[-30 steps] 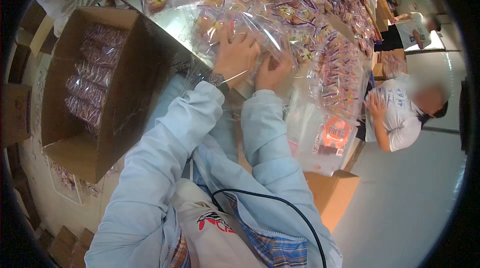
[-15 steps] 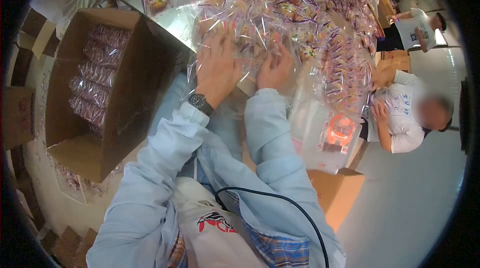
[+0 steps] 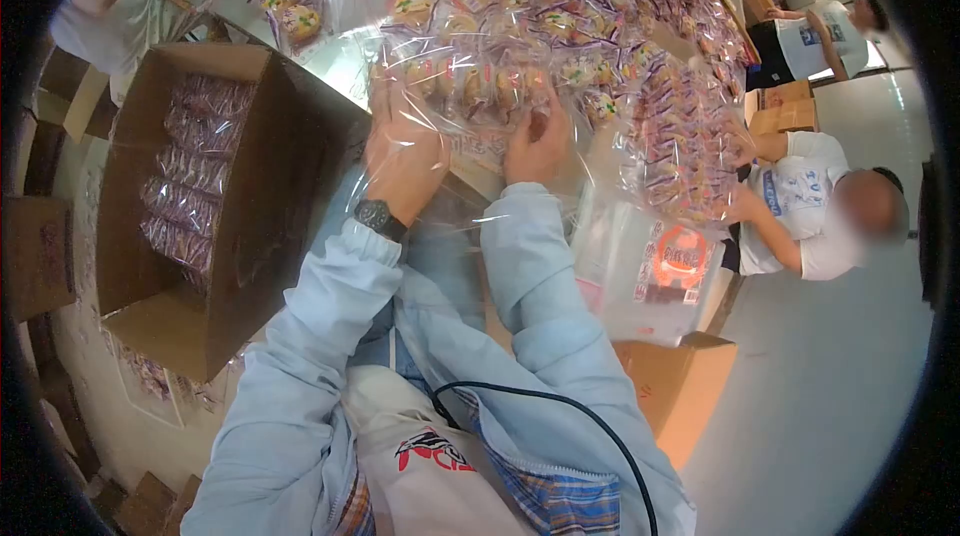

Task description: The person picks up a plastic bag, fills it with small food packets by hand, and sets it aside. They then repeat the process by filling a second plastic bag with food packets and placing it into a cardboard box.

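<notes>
My left hand point(image 3: 402, 149) and my right hand point(image 3: 537, 144) both grip a clear plastic bag point(image 3: 480, 101) with a row of wrapped snacks inside it, held at the near edge of the table. The left hand lies under the bag's film, a black watch on its wrist. Beyond the bag a big heap of small wrapped snack packets point(image 3: 610, 16) covers the table.
An open cardboard box point(image 3: 160, 306) stands at my left with filled bags point(image 3: 185, 171) stacked inside. Empty printed bags point(image 3: 650, 271) hang at the table's edge above another box point(image 3: 680, 391). People in white shirts work at the right point(image 3: 800, 221) and upper left point(image 3: 100, 16).
My hands have slid apart along the bag, the left hand moving left and down, and the snacks in the bag now sit in a neater row.
</notes>
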Motion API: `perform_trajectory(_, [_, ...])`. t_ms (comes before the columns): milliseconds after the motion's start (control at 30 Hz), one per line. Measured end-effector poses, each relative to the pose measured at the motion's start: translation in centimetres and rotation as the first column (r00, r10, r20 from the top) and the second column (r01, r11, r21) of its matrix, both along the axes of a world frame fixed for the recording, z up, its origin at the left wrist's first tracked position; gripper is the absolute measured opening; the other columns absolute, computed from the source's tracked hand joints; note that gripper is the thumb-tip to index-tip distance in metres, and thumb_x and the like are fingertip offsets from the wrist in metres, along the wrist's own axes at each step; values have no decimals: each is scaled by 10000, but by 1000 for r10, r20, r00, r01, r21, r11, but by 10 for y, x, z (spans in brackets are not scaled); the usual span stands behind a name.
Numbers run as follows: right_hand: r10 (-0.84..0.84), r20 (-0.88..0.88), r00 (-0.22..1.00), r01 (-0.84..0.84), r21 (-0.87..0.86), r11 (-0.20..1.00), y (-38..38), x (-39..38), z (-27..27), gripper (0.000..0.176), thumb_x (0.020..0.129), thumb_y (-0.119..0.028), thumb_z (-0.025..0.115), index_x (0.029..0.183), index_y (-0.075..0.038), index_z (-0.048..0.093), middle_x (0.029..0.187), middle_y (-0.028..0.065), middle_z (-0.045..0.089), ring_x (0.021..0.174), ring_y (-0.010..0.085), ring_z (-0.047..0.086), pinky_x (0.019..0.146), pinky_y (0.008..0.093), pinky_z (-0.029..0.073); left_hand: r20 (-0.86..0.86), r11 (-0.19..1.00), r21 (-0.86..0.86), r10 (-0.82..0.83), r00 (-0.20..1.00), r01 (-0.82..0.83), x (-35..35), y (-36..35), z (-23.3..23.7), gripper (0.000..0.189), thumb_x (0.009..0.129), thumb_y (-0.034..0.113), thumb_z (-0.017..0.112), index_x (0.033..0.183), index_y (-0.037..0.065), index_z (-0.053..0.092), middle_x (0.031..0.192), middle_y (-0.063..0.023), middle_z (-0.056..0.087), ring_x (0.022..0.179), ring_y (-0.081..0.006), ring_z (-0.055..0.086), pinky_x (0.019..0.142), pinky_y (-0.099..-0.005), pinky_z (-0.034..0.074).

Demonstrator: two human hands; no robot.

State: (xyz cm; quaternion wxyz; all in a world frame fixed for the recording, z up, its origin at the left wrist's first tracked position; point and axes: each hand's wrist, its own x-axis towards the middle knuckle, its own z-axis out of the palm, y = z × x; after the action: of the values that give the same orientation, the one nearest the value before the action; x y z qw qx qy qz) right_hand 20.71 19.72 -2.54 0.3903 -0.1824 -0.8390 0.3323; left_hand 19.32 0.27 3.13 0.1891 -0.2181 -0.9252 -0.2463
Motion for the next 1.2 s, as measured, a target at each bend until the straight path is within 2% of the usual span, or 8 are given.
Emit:
perform_trajectory(200, [32, -78, 996, -24, 104, 994, 13, -4, -18, 468, 942, -27, 636, 1407, -56, 596, 1206, 192, 658, 1065, 324, 692, 910, 395, 564, 128, 996, 88, -25, 991, 13, -10, 5, 5, 755, 832, 160, 745, 1414, -191, 416, 1460, -409, 371, 1429, -588, 327, 1176, -530, 385])
perform_trajectory(300, [38, 39, 999, -39, 40, 998, 5, 1, -6, 509, 944, -75, 630, 1449, -56, 565, 1253, 223, 653, 1080, 371, 682, 937, 428, 552, 162, 998, 64, -22, 986, 12, -14, 3, 12, 800, 837, 165, 736, 1454, -190, 371, 1484, -431, 319, 1450, -601, 277, 1200, -544, 345])
perform_trajectory(400, [-68, 398, 915, 80, -12, 997, 0, 3, 3, 575, 942, -114, 627, 1501, -38, 516, 1302, 244, 641, 1128, 408, 662, 996, 455, 520, 137, 1000, -2, -12, 990, 12, -13, 4, 2, 824, 845, 170, 722, 1486, -178, 338, 1525, -442, 262, 1472, -606, 226, 1224, -559, 297])
perform_trajectory(500, [49, 101, 994, -60, 116, 991, -4, 5, 10, 638, 909, -88, 603, 1525, -14, 456, 1366, 256, 587, 1253, 446, 568, 1038, 491, 467, 69, 997, -72, -17, 997, 22, 0, 3, 10, 833, 856, 178, 712, 1507, -162, 320, 1562, -437, 239, 1482, -608, 206, 1237, -574, 267])
perform_trajectory(667, [111, 171, 979, -123, 64, 990, 0, 9, 7, 703, 906, -104, 599, 1563, 11, 375, 1468, 333, 468, 1332, 503, 491, 1106, 507, 424, 288, 982, 52, -190, 939, 183, 54, -11, 18, 829, 878, 193, 710, 1550, -90, 315, 1619, -352, 265, 1491, -565, 260, 1236, -574, 268])
perform_trajectory(967, [197, 171, 965, -213, 81, 974, -6, 16, 10, 697, 919, -141, 592, 1565, 10, 377, 1499, 345, 428, 1373, 507, 445, 1140, 537, 368, 271, 940, 18, -334, 903, 341, 42, 5, 7, 770, 875, 221, 706, 1529, -30, 386, 1566, -280, 405, 1453, -492, 373, 1191, -562, 341])
perform_trajectory(1067, [223, 157, 962, -238, 81, 968, -7, 14, 8, 696, 923, -153, 590, 1565, 9, 377, 1510, 348, 414, 1386, 508, 430, 1152, 547, 350, 240, 954, -42, -278, 930, 297, 34, 12, -6, 777, 867, 225, 707, 1541, 6, 387, 1575, -267, 393, 1409, -457, 435, 1149, -558, 387])
perform_trajectory(1200, [263, 154, 952, -276, 69, 959, -10, 17, 6, 694, 928, -169, 588, 1566, 9, 378, 1524, 354, 397, 1405, 509, 410, 1167, 560, 325, 366, 966, -117, -174, 914, 230, 29, 17, -4, 828, 856, 247, 718, 1576, 62, 356, 1600, -218, 373, 1337, -418, 501, 1074, -566, 446])
